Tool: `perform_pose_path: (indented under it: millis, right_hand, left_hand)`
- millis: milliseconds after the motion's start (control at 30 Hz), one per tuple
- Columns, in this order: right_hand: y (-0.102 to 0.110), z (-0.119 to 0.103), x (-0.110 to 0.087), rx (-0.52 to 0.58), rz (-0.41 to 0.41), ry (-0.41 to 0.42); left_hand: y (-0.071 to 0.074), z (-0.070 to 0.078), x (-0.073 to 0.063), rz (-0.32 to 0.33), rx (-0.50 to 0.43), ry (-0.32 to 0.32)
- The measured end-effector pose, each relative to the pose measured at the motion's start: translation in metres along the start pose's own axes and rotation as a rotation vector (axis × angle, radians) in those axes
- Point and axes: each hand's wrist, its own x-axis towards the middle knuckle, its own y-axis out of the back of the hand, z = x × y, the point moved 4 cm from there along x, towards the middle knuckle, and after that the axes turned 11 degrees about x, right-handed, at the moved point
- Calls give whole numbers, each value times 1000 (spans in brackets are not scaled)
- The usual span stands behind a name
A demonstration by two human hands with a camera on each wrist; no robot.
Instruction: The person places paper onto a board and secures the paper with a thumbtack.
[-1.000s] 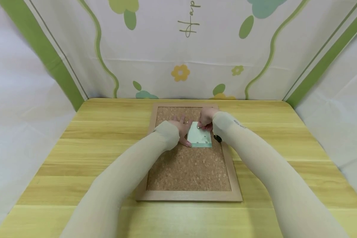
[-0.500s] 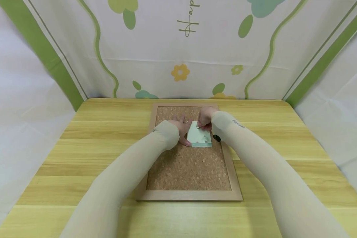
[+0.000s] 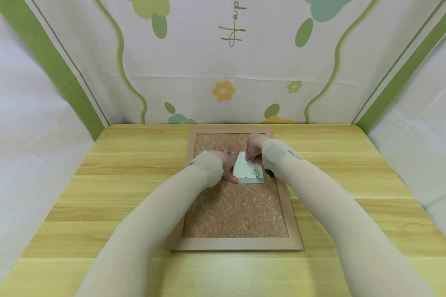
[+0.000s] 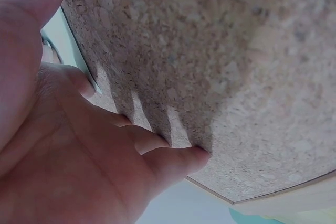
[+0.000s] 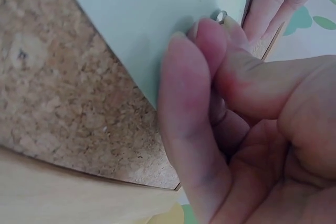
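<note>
A pale green-and-white card (image 3: 247, 170) lies on a wood-framed corkboard (image 3: 238, 210) in the head view. My left hand (image 3: 226, 161) rests spread along the card's left edge, its thumb on the lower left corner. The left wrist view shows fingertips (image 4: 198, 153) touching the cork. At the upper part of the card is my right hand (image 3: 255, 146), its thumb and fingers pinched together. Between those fingertips, in the right wrist view, shows the silver head of a small thumbtack (image 5: 222, 17), right at the card's surface; its point is hidden.
The board's light wooden frame (image 3: 238, 244) lies flat on a wood-grain table (image 3: 357, 165). Behind the table hangs a white cloth (image 3: 193, 62) with flowers and green bands. A small black object (image 3: 269, 173) sits under the right wrist.
Both hands keep their places at the card. The right fingertips have shifted very slightly left and cover more of the thumbtack; the head view has moved a little.
</note>
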Motion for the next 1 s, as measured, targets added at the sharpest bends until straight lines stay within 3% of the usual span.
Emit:
perform_pose_path:
  millis: [667,1000]
  right_hand:
    - [-2,-2,-4,-27,20,9]
    - [-2,-3,-1,-34,25,-10]
  left_hand:
    - [1,-1,-3,2,-54,-1]
    - [1,1,-3,-20,-19,7]
